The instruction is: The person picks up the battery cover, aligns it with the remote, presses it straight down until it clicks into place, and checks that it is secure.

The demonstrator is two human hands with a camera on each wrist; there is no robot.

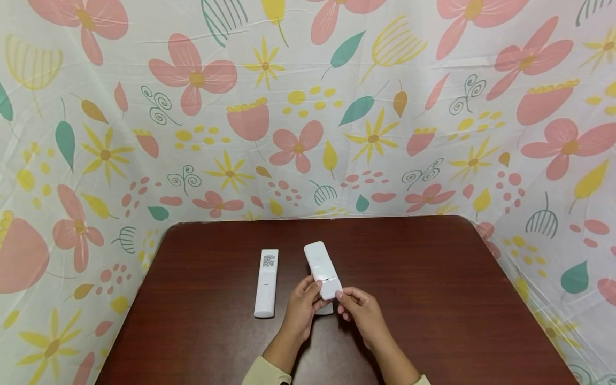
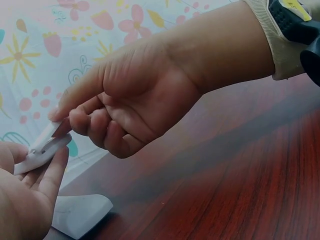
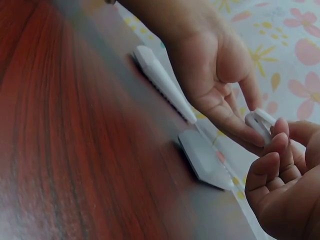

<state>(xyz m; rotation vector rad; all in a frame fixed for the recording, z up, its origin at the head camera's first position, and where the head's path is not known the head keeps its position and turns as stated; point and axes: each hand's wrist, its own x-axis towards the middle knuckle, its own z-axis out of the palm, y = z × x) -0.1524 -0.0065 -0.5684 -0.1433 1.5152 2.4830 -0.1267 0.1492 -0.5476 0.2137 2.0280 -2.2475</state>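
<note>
A white remote control, back side up, is held above the table. My left hand grips its near part, with the thumb on the edge. At the near end, my right hand pinches the battery cover between thumb and fingers. A thin gap with dark bits shows between cover and body in the head view. In the left wrist view, the cover stands tilted up from the remote's body. The inside of the battery bay is mostly hidden.
On the brown table, a second white remote control with a printed label lies to the left. Another white object lies partly hidden under the hands; the right wrist view shows its broad end. Flowered cloth surrounds the table.
</note>
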